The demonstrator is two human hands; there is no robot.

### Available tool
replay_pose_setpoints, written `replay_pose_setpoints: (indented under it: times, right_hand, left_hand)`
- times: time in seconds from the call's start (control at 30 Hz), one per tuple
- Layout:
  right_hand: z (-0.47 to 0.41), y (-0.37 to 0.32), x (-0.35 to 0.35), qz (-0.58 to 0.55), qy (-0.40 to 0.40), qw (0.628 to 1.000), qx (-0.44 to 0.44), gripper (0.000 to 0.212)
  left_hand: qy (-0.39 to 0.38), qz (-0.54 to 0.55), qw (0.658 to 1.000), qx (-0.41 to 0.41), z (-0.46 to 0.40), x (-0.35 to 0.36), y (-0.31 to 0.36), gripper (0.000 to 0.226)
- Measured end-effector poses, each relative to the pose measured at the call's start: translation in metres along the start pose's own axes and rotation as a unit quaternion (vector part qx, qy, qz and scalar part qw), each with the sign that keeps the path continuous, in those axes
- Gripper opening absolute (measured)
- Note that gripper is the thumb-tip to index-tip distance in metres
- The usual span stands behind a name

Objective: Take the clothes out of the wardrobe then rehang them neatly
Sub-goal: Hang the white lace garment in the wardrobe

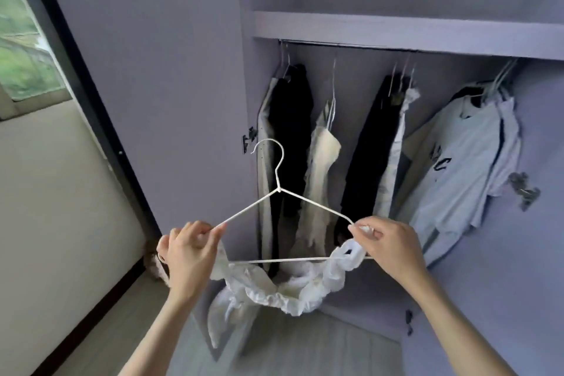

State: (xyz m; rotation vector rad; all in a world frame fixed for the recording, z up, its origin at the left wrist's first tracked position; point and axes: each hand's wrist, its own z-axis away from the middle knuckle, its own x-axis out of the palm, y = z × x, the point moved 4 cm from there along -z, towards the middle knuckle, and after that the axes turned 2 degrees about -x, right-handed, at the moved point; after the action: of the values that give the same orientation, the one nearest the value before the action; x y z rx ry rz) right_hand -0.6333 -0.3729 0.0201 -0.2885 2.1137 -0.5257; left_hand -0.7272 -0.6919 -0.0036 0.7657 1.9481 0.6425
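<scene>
At the frame's lower centre, the left hand (186, 249) and right hand (389, 246) each pinched an end of the white hanger (279, 189), a white garment (274, 287) draped below.

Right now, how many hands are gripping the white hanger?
2. The left hand pinches the left shoulder end of the white hanger; the right hand pinches the right end, together with the white garment draped from the bar.
</scene>
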Motion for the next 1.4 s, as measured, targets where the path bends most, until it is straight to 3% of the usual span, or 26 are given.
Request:
replay_pose_setpoints:
  times: [0.07, 0.23, 0.4, 0.5, 0.7, 0.83, 1.0, 1.4]
  right_hand:
    - [0.005, 0.004, -0.015, 0.026, 0.034, 0.999, 0.004, 0.006]
    - [0.014, 0.013, -0.048, 0.055, 0.080, 0.995, 0.033, 0.031]
    - [0.019, 0.026, -0.069, -0.049, -0.064, 0.993, 0.090, 0.023]
    - [0.019, 0.030, -0.083, -0.131, -0.082, 0.982, 0.111, 0.028]
    - [0.020, 0.033, -0.096, -0.221, -0.227, 0.940, 0.128, 0.027]
    - [0.026, 0.032, -0.095, -0.320, -0.192, 0.913, 0.164, 0.029]
    - [0.029, 0.040, -0.080, -0.320, -0.148, 0.915, 0.197, 0.028]
    - [-0.020, 0.059, -0.030, -0.314, -0.083, 0.907, 0.270, 0.021]
  left_hand:
    - [-0.033, -0.004, 0.999, 0.039, -0.013, 0.021, 0.014, 0.038]
    - [-0.063, 0.019, 0.994, 0.084, -0.044, 0.064, 0.052, 0.028]
    - [-0.090, 0.048, 0.988, 0.114, -0.056, 0.088, 0.086, 0.030]
    - [-0.095, 0.081, 0.984, 0.128, -0.052, 0.097, 0.104, 0.029]
    - [-0.113, 0.071, 0.975, 0.176, -0.068, 0.120, 0.129, 0.030]
    - [-0.191, 0.038, 0.968, 0.158, -0.066, 0.153, 0.133, 0.027]
    - [-0.257, 0.051, 0.956, 0.132, -0.051, 0.179, 0.140, 0.029]
    - [-0.248, 0.024, 0.965, 0.084, -0.077, 0.164, 0.130, 0.032]
